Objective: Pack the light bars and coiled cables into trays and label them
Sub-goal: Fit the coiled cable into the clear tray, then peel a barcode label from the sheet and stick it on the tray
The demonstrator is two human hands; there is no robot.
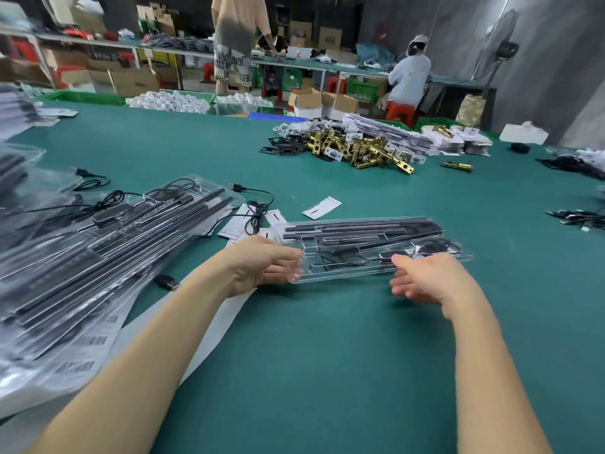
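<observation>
Your left hand [266,263] and right hand [425,278] grasp the near edge of the clear plastic tray [370,247] of black light bars [360,229], lifted slightly above the green table [327,355], right of the packed stack [98,257]

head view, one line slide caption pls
Both hands hold a filled clear tray over the green table.
</observation>
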